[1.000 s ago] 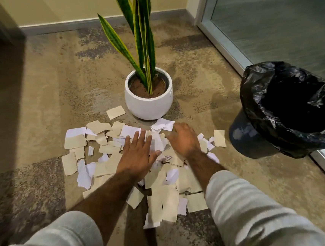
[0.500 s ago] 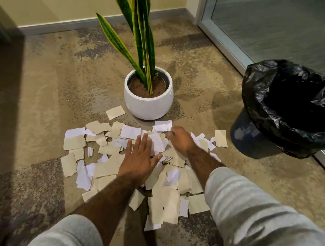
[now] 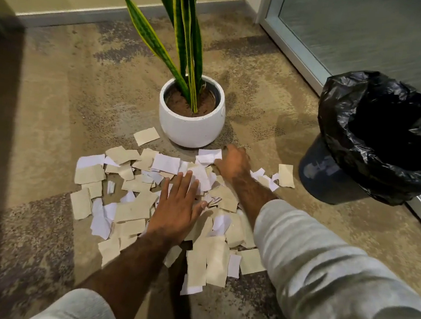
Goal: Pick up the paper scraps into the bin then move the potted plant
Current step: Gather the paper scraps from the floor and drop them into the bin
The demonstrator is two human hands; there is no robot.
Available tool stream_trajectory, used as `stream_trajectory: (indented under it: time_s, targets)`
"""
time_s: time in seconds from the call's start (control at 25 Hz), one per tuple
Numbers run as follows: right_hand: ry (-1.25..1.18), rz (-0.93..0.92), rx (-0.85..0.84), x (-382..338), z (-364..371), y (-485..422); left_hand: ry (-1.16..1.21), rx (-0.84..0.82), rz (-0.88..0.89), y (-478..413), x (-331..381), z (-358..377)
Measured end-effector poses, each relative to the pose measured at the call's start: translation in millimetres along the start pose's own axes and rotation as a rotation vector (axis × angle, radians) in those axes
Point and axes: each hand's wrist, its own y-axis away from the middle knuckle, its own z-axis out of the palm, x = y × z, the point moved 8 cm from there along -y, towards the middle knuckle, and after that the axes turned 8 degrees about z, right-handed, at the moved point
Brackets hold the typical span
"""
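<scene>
Several white and beige paper scraps [image 3: 132, 208] lie spread on the carpet in front of a white pot [image 3: 190, 129] holding a tall striped-leaf plant [image 3: 179, 40]. My left hand [image 3: 177, 207] rests flat on the middle of the pile, fingers spread. My right hand [image 3: 233, 163] is at the far edge of the pile, just below the pot, fingers curled down onto a white scrap [image 3: 208, 155]. Whether it grips the scrap is hidden by the back of the hand. A bin [image 3: 326, 175] lined with a black bag [image 3: 376, 139] stands at the right, tilted and open.
A glass door with a pale frame [image 3: 294, 49] runs along the right behind the bin. A wall with a grey skirting [image 3: 89, 16] closes the far side. My grey sleeves fill the lower corners. Bare carpet [image 3: 54, 118] lies left of the scraps.
My right hand has slid away from me across the pile, up to the white scrap beside the pot. My left hand has stayed flat on the scraps.
</scene>
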Motion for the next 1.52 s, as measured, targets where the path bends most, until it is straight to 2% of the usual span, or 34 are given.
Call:
stream_trajectory:
  time_s: [0.08,0.2,0.32,0.52,0.6,0.68,0.72,0.76,0.84,0.92,1.04,1.24,1.36,1.44,1.52]
  targets:
    - [0.159,-0.059,-0.073,-8,11,1,0.016,0.001,-0.040,2,-7,3]
    - [0.292,-0.210,-0.053,-20,20,6,0.068,0.028,-0.089,4,-12,6]
    - [0.212,-0.303,-0.115,-27,20,14,0.110,0.017,-0.140,8,-12,9]
    - [0.117,-0.329,-0.249,-20,25,51,0.177,-0.078,-0.165,13,-4,20]
    - [0.074,-0.319,-0.121,-3,6,59,0.232,-0.056,-0.170,13,-4,17]
    - [0.131,-0.245,0.164,28,-33,50,0.313,-0.011,-0.188,12,-5,13]
    - [0.183,-0.186,0.243,48,-48,44,0.311,0.002,-0.183,13,-4,11]
    - [0.231,-0.109,0.257,70,-57,36,0.286,0.008,-0.176,14,-4,9]
    - [0.281,0.061,0.155,114,-60,24,0.221,-0.019,-0.167,18,-2,10]
    - [0.307,0.125,0.040,141,-48,19,0.151,-0.046,-0.167,22,1,11]
    - [0.274,0.088,0.028,149,-39,17,0.167,0.000,-0.188,22,4,6]
    - [0.028,0.062,0.009,130,-43,29,0.176,0.101,-0.227,26,3,-15]
    - [0.011,-0.068,-0.051,106,-24,66,0.206,0.162,-0.286,32,4,-28]
    - [-0.049,-0.105,0.041,94,-27,84,0.210,0.283,-0.329,36,2,-42]
    - [-0.026,-0.024,0.248,94,-53,85,0.176,0.414,-0.367,39,1,-54]
